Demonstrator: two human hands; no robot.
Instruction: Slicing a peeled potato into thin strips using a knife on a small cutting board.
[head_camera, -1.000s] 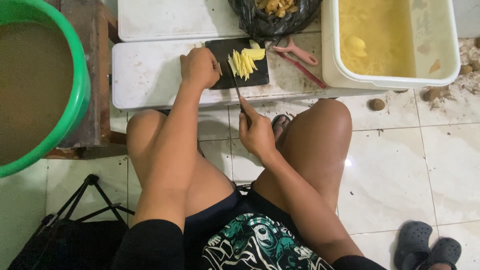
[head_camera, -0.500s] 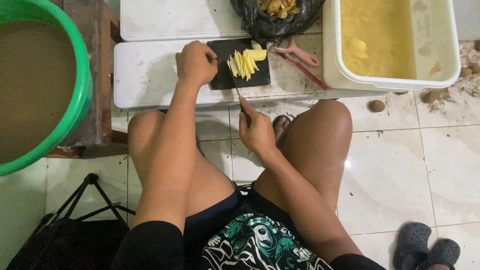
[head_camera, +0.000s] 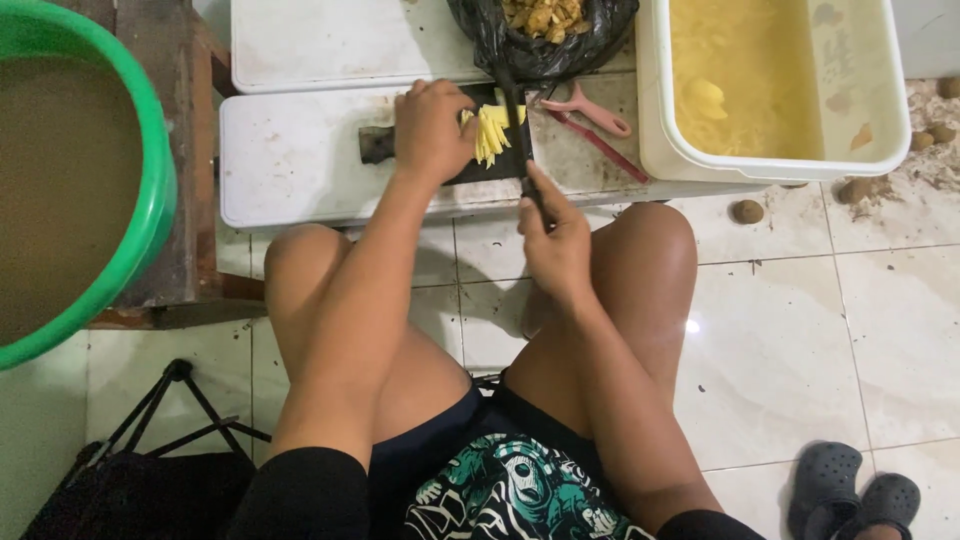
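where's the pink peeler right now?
Head view, top centre: the pink peeler lies on the white board, right of the black cutting board, between the black bag and the white tub.
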